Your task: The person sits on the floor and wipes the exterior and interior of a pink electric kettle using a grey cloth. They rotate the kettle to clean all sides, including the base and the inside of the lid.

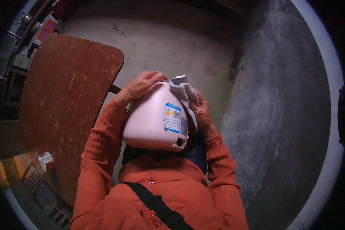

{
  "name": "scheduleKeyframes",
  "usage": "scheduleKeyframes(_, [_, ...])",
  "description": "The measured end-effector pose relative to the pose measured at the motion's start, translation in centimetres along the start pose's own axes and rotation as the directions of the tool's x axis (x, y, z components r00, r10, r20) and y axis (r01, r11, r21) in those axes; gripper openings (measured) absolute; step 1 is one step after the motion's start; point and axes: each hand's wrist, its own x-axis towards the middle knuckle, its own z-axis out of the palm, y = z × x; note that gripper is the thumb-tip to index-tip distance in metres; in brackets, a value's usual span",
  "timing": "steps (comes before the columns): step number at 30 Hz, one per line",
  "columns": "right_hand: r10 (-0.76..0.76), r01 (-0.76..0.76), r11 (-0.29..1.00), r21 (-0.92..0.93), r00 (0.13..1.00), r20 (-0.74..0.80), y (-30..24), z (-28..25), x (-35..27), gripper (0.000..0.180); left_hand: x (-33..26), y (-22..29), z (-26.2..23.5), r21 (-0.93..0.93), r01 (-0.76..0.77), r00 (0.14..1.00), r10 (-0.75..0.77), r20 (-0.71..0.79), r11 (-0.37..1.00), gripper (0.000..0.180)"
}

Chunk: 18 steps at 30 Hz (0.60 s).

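A pale pink rounded appliance [145, 122], which looks like a rice cooker, rests in front of my body at my lap. It carries a blue and white label and has a small dark socket opening near its lower right corner. My left hand [143, 84] grips its far left edge, fingers bent over the rim. On the other side, my right hand [202, 113] holds a light grey cloth [183, 91] against the appliance's right side. Part of the cloth sticks up past the far edge. The appliance's far side is hidden.
A worn reddish-brown table [69, 84] stands close on my left. Shelving with boxes [46, 28] lies beyond it at the far left. A white and red tub [45, 161] sits at the lower left. To my right rises a grey wall [280, 115].
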Motion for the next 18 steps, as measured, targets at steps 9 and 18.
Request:
scheduleKeyframes(9, [-0.24,0.255,0.846,-0.468,0.966,0.094,-4.5,3.5,0.9,0.031,-0.7,-1.4,1.0,-0.412,0.147,0.985,-0.172,-0.025,0.899,0.048])
scheduleKeyframes(18, [-0.225,0.241,0.94,-0.242,0.97,0.09,-3.6,1.2,1.0,0.027,-1.7,-4.8,1.8,-0.444,0.073,0.972,-0.163,-0.169,0.893,0.044])
